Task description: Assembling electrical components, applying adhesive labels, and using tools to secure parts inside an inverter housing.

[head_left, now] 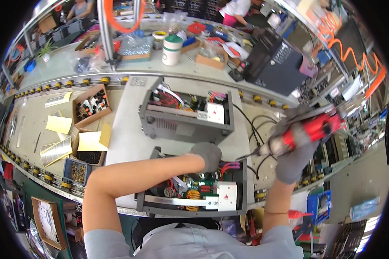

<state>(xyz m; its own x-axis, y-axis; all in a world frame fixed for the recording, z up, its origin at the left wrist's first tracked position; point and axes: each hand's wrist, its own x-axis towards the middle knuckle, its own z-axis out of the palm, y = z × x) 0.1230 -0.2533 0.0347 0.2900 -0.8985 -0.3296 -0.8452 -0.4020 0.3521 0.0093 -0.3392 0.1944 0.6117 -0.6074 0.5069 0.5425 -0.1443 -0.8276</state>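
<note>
My right hand [297, 155], in a grey glove, is closed round a red pneumatic screwdriver [309, 131]. Its dark bit points left, toward the right end of the nearer open machine [190, 210]. That dark grey case shows a copper coil [193, 197], pink-red wires and a white plate [227, 196] with a red mark. My left hand [207, 157], gloved in grey too, is curled down at the far side of this case; whatever its fingers hold is hidden. Beyond it stands a second open machine [186, 125] of the same kind, black cables trailing from its right side.
Left of the pale board [127, 116] are cardboard boxes of small parts [90, 105], a blue bin of brass pieces [78, 171] and yellow papers [59, 124]. Roller tracks [52, 87] run along the bench. An orange coiled hose [354, 60] hangs at right. Other people work across the bench.
</note>
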